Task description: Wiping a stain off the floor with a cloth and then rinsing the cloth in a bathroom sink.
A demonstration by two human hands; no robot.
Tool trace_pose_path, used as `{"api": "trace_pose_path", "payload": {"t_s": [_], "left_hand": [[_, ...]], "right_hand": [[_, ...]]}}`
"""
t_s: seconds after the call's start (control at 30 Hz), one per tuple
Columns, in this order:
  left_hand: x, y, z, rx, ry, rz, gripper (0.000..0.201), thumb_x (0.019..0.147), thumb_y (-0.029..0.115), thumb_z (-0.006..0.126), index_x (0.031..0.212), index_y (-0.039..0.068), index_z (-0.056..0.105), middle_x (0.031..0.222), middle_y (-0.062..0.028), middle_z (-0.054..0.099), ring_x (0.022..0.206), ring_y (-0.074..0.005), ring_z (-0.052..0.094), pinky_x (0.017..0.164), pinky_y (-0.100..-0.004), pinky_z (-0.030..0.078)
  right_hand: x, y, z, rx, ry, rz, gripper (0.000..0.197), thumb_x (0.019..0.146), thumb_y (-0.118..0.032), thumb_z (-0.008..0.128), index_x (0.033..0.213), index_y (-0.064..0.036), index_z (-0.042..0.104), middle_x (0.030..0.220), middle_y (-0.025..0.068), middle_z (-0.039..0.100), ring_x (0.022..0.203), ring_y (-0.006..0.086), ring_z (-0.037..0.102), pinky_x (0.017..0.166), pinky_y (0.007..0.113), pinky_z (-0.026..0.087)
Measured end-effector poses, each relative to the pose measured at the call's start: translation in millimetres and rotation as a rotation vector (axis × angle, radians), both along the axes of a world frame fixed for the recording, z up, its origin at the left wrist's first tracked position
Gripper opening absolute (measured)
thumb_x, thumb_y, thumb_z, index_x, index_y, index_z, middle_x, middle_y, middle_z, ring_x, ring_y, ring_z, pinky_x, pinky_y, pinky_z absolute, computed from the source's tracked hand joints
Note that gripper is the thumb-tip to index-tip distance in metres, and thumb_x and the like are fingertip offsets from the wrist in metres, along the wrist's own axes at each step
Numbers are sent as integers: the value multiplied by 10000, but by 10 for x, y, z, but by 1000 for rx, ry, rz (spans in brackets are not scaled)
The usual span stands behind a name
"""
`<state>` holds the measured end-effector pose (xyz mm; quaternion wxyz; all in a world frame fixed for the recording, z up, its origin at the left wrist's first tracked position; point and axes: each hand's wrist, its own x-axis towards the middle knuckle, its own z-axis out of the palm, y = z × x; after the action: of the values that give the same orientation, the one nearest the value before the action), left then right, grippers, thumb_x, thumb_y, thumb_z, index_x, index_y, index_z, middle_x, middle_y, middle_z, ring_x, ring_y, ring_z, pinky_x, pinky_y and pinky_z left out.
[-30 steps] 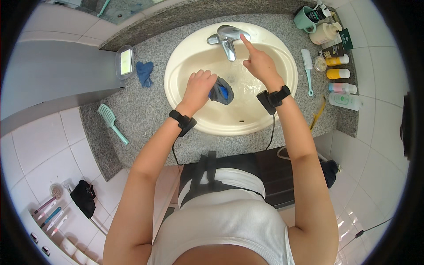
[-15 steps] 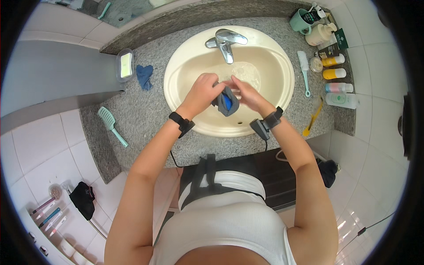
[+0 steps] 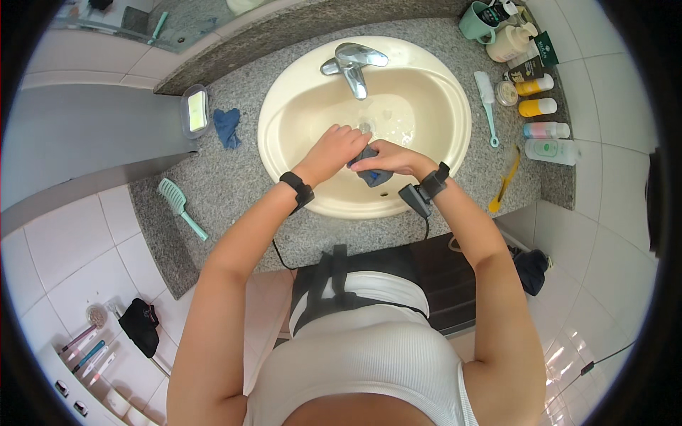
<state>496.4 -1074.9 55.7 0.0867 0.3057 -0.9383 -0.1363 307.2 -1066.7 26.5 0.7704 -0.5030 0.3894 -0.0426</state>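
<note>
Over the cream sink, my two hands hold a dark grey cloth piece with blue inside, which looks like a sock. My left hand is closed, knuckles up, at the sock's left end. The fingers and thumb of my right hand pinch its upper part, and the rest hangs below them. Part of the sock is hidden under the fingers. A chrome faucet stands at the back rim, beyond my hands. Water with a few bubbles lies in the basin.
Left of the sink are a crumpled blue cloth, a soap dish with soap and a green hairbrush. On the right lie a white-and-teal brush, a yellow toothbrush, several bottles and a green mug.
My right hand has come in from the side and now grips the sock. Its opening, with the blue inside, faced me before; now the sock is bunched and turned to the right.
</note>
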Motion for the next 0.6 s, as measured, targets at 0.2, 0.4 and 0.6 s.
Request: {"api": "trace_pose_path", "payload": {"t_s": [0.2, 0.4, 0.6], "left_hand": [[-69, -55, -244, 129, -130, 93, 104, 765, 77, 532, 869, 79, 531, 797, -63, 553, 797, -244, 559, 701, -354, 435], [-92, -47, -493, 183, -116, 225, 32, 761, 43, 527, 789, 58, 523, 712, -115, 585, 709, -308, 595, 627, -402, 470], [-122, -46, -563, 271, -88, 291, 42, 783, 49, 523, 815, 29, 541, 734, -165, 609, 719, -346, 610, 626, -425, 483]], "right_hand": [[157, 2, -247, -528, 305, -73, 361, 653, -291, 728, 820, 16, 637, 732, 154, 648, 691, 254, 637, 653, 334, 502], [240, 42, -347, -741, 514, -49, 250, 652, -240, 695, 769, -31, 623, 714, 160, 640, 682, 335, 622, 646, 397, 501], [239, 59, -381, -893, 562, -55, 217, 695, -257, 687, 737, -49, 644, 703, 145, 640, 684, 334, 623, 618, 419, 498]]}}
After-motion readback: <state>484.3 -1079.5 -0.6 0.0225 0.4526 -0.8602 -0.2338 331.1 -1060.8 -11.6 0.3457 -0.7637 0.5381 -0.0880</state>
